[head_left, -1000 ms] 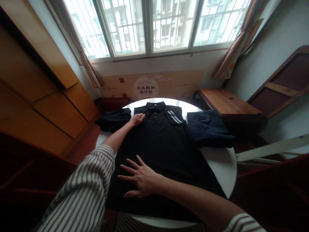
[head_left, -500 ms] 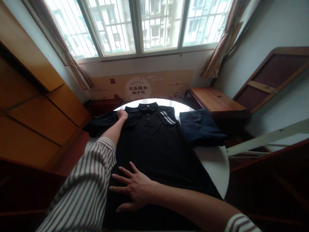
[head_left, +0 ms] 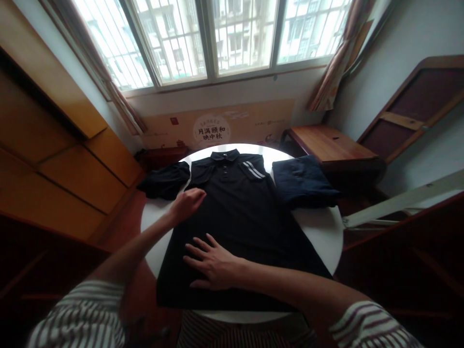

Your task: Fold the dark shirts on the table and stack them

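A black polo shirt (head_left: 250,217) lies face up on a round white table (head_left: 331,237). Its buttoned collar points away from me, and the right-hand sleeve carries two pale stripes. My right hand (head_left: 217,263) rests on the lower part of the shirt, open, with fingers spread. Over the shirt's left side, below the left-hand sleeve, is my left hand (head_left: 186,205), its fingers curled closed; I see nothing in them. I cannot tell whether it touches the cloth.
A dark bundle of cloth (head_left: 166,180) lies at the table's left edge. On the right sits a folded navy garment (head_left: 302,181). Beyond the table stand a wooden side table (head_left: 328,142) and a barred window (head_left: 239,34). Wooden cabinets (head_left: 83,179) line the left.
My left hand has come away from the shirt's left-hand sleeve and moved back toward me. My right hand stays spread on the shirt. The view has shifted slightly.
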The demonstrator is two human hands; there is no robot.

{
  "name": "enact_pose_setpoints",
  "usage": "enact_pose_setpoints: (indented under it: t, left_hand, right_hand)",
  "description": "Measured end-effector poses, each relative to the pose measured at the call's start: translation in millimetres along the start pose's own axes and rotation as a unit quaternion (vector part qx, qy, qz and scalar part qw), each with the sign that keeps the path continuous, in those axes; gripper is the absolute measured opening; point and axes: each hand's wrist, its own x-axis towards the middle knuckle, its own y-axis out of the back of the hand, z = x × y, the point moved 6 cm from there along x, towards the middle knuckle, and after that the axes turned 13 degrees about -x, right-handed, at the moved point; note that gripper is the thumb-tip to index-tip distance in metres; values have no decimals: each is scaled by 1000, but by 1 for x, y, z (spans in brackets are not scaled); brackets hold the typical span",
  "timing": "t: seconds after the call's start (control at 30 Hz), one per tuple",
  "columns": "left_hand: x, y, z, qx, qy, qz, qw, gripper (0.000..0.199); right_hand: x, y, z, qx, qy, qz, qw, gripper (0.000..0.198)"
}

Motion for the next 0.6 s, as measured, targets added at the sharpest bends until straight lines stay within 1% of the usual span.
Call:
enact_pose_setpoints:
  t: [0.07, 0.1, 0.13, 0.17, 0.2, 0.23, 0.3, 0.33, 0.43, 0.5, 0.6]
  left_hand:
    - [-64, -4, 31, -16, -62, -73, 995, 23]
    - [-94, -4, 44, -26, -88, -94, 991, 23]
    - [-124, -3, 55, -35, -109, -113, 987, 21]
    - [-150, -1, 63, -36, -117, -126, 984, 16]
    - [-174, 1, 68, -31, -125, -132, 983, 14]
    - [-195, 4, 71, -19, -127, -129, 983, 20]
    - [-227, 8, 73, 13, -132, -115, 985, 39]
    - [-238, 10, 72, 28, -136, -103, 985, 42]
    - [-256, 12, 68, 51, -147, -72, 985, 35]
    - [-256, 13, 65, 50, -139, -66, 987, 33]
    - [-250, 14, 61, 41, -120, -87, 988, 28]
  right_hand:
    - [-22, 13, -6, -26, -19, -3, 999, 65]
    - [-39, 21, -9, -37, -26, -6, 999, 62]
    - [-58, 30, -12, -44, -33, -11, 998, 55]
    - [-81, 38, -12, -45, -47, -18, 998, 44]
    - [-105, 44, -10, -46, -74, -23, 996, 31]
    - [-130, 50, -7, -54, -108, -16, 992, 25]
    - [-180, 54, 0, -89, -147, -5, 985, 25]
    - [-202, 53, 2, -114, -152, 8, 982, 25]
    - [-254, 44, 11, -227, -151, 48, 961, 39]
    - [-274, 38, 16, -285, -152, 66, 944, 50]
    - [-290, 35, 22, -309, -158, 81, 934, 58]
